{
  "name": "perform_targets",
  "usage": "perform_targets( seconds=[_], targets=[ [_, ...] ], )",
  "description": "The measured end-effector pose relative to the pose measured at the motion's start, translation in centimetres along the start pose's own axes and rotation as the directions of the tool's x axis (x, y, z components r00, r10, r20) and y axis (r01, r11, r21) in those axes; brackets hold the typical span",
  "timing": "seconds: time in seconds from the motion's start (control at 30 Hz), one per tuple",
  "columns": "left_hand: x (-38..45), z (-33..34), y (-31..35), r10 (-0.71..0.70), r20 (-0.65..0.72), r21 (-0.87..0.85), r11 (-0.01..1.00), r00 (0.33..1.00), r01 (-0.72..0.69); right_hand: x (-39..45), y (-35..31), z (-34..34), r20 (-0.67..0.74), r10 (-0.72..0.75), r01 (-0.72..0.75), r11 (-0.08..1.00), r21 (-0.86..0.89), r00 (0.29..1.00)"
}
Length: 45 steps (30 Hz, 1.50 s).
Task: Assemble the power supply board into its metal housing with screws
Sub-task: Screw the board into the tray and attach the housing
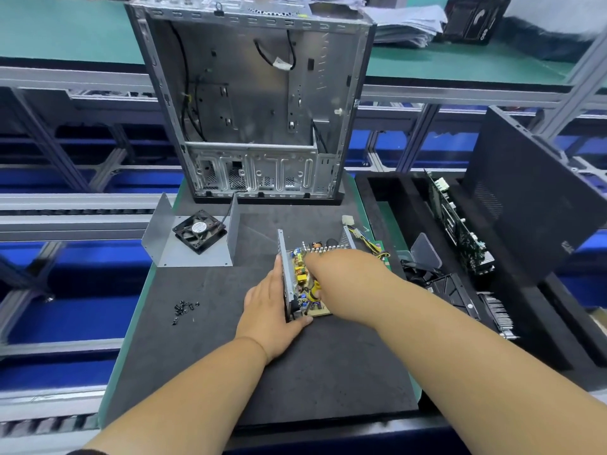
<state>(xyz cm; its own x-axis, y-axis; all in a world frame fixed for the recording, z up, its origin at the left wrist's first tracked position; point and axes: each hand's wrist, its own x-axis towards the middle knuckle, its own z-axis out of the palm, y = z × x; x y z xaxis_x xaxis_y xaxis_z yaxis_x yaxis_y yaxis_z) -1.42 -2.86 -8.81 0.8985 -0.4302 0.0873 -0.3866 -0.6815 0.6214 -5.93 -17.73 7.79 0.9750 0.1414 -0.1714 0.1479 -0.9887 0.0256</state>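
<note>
Right hand (331,274) grip and fingertips hidden among board (307,280) components.

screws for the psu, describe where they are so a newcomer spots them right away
Start at the open computer case standing at the back of the dark foam mat. Come forward past the cooling fan; the screws are the small black cluster left of the left hand, lying loose.

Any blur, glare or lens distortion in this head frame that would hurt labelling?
Head view: strong wide-angle bending of the shelf rails at the edges; top corners smeared, paper stack soft; centre sharp, with the screws and power supply board legible; lighting even, mild sheen inside the computer case, no harsh shadows.
</note>
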Motion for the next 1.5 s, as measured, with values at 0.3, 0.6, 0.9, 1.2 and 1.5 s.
perform_targets(
  seconds=[0.3,0.6,0.9,1.2,1.5],
  targets=[
    [0.1,0.2,-0.2,0.005,0.018,0.023,1.0,1.0,-0.006,1.5,-0.2,0.2,-0.029,0.108,-0.108,0.994,-0.005,0.994],
    [0.2,-0.1,-0.1,0.024,0.003,-0.009,1.0,1.0,-0.024,0.9,-0.2,0.2,-0.024,0.013,-0.01,0.992,0.127,1.0],
    [0.1,-0.1,-0.1,-0.033,-0.01,-0.037,0.999,0.999,0.033,1.2,0.3,-0.3,-0.034,-0.038,0.04,0.997,0.069,0.999],
    [0.0,-0.1,-0.1,-0.012,-0.016,-0.022,1.0,1.0,0.011,2.5,-0.7,0.4,-0.068,0.155,-0.163,0.979,-0.123,0.986],
    [-0.1,-0.3,0.2,0.022,-0.012,-0.021,1.0,1.0,-0.023,1.4,-0.9,0.5,-0.092,0.163,-0.157,0.985,0.063,0.982]
  ],
)
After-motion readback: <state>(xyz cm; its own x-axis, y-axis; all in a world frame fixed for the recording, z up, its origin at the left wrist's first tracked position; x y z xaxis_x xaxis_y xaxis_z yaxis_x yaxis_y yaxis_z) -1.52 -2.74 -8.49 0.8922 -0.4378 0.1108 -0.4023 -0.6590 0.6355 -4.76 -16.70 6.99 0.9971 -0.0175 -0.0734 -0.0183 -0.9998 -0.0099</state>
